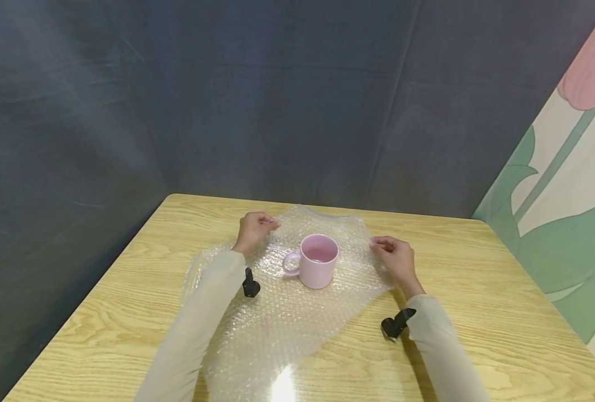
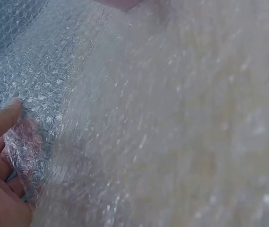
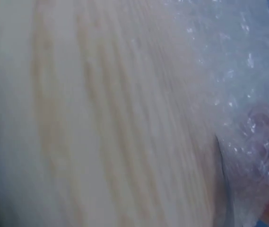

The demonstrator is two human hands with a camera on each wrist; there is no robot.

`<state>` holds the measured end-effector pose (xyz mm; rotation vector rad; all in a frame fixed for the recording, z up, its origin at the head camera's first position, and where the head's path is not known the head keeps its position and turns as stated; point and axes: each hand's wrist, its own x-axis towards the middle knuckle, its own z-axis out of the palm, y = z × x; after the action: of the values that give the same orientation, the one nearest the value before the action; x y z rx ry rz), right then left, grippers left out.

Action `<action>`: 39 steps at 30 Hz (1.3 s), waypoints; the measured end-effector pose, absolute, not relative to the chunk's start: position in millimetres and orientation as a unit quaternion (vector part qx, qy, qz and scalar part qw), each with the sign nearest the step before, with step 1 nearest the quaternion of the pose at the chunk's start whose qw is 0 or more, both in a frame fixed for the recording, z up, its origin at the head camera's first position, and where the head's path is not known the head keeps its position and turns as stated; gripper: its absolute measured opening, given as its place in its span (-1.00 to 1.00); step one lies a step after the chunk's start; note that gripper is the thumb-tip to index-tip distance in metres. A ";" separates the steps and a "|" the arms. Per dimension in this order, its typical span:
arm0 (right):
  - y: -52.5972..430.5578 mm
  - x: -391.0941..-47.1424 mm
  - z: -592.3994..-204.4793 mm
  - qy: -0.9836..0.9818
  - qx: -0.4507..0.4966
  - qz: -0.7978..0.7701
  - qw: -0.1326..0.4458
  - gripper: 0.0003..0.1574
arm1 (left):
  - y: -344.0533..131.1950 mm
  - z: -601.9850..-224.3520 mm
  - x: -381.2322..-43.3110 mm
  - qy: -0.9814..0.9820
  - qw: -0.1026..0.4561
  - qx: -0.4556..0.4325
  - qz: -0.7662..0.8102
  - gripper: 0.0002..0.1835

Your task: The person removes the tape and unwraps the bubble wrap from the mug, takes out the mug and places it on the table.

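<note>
A pink mug [image 1: 318, 267] stands upright on a sheet of clear bubble wrap [image 1: 282, 329], its handle toward the left. My left hand [image 1: 257, 230] pinches the sheet's edge at the far left of the mug; in the left wrist view the thumb [image 2: 6, 116] lies over the film with fingers behind it. On the other side, my right hand [image 1: 395, 258] pinches the sheet's right edge between thumb and fingers. The right wrist view shows the bunched film [image 3: 257, 142] by the fingers at its right border. Between the hands, the far edge of the wrap is raised and wavy.
The wood-grain table [image 1: 478, 290] extends to both sides, with a glare spot near the front. A dark cloth [image 1: 287, 100] hangs behind it. At the right is a panel with a painted tulip [image 1: 594, 78]. Each sleeve carries a black wrist camera [image 1: 251, 283].
</note>
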<state>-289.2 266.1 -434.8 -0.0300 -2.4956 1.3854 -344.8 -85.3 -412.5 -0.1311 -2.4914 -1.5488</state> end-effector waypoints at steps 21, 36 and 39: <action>261.2 -296.4 -437.2 -0.880 -0.071 0.451 0.132 -0.66 | -81.6 -424.6 -350.5 -0.847 0.115 0.004 -0.519 -0.79; 263.0 -301.4 -439.0 -0.890 -0.082 0.432 0.122 -0.71 | -82.3 -434.4 -354.3 -0.841 0.093 0.029 -0.532 -0.84; 262.4 -302.2 -438.5 -0.890 -0.086 0.430 0.125 -0.71 | -81.8 -436.4 -355.7 -0.844 0.100 0.025 -0.526 -0.85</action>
<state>-302.2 262.4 -438.5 -0.2501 -2.5941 1.2531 -355.7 -81.8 -436.4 0.0747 -2.4953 -1.5542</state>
